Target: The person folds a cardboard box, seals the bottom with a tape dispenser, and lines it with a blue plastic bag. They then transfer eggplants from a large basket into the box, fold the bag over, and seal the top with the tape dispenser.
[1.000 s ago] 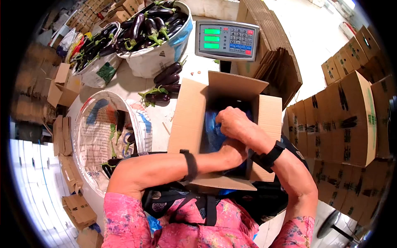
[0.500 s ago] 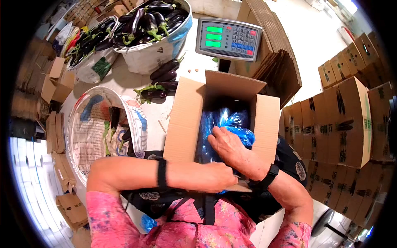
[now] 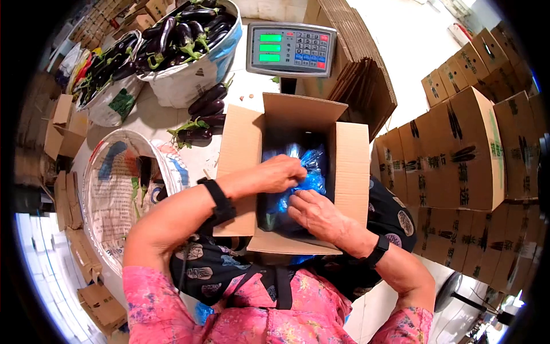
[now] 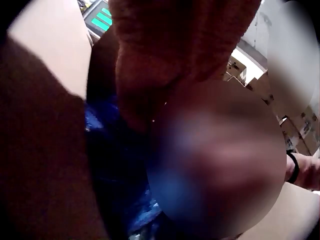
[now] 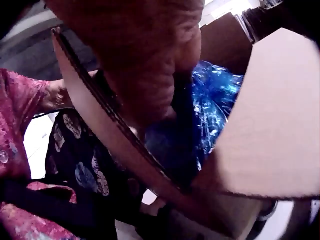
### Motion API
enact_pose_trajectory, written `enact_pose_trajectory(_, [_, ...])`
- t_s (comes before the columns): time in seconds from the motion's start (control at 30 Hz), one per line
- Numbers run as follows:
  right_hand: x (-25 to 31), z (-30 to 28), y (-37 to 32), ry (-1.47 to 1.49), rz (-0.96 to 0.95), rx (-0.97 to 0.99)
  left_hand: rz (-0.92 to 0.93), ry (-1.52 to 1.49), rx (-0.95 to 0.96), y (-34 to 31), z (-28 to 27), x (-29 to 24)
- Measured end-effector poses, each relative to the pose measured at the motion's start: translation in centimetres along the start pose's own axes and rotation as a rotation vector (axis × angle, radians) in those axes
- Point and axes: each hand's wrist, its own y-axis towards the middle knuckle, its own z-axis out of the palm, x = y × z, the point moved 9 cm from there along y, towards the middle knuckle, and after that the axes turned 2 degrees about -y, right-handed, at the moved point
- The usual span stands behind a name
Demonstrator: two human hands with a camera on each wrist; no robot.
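Note:
An open cardboard box (image 3: 238, 137) stands before the person in the head view, with a crinkled blue plastic bag (image 3: 313, 179) inside. The left hand (image 3: 279, 174) reaches over the box's left flap and pinches the bag near its middle, fingers curled. Just below and to the right, the right hand (image 3: 321, 218) grips the bag's near side with bent fingers. In the left wrist view the hand (image 4: 170, 55) is dark above blue plastic (image 4: 145, 212). The right wrist view has the hand (image 5: 145, 65) beside the shiny bag (image 5: 212, 100); its fingertips are hidden.
Behind the box is a scale display (image 3: 291, 50), with flattened cardboard (image 3: 358, 63) beside it. Loose eggplants (image 3: 209, 107) lie left of the box, near full sacks (image 3: 189, 80) and a wide sack (image 3: 117, 195) holding a few. Printed cartons (image 3: 447, 155) are stacked at right.
From the box's near edge, my left hand has moved forward onto the bag and pinches it. My right hand remains at the bag, its fingers now more bent. The scene has shifted left in view.

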Motion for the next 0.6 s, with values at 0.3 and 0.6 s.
enact_pose_trajectory(0.3, [2.1, 0.8, 0.2, -0.196, -0.065, 0.228, 0.128, 0.206, -0.094, -2.2, 0.8, -2.8])
enact_pose_trajectory(0.6, [0.5, -7.3, -0.7, 0.528, 0.141, 0.002, 0.119, 0.176, -0.139, -1.4, 1.7, -2.7])
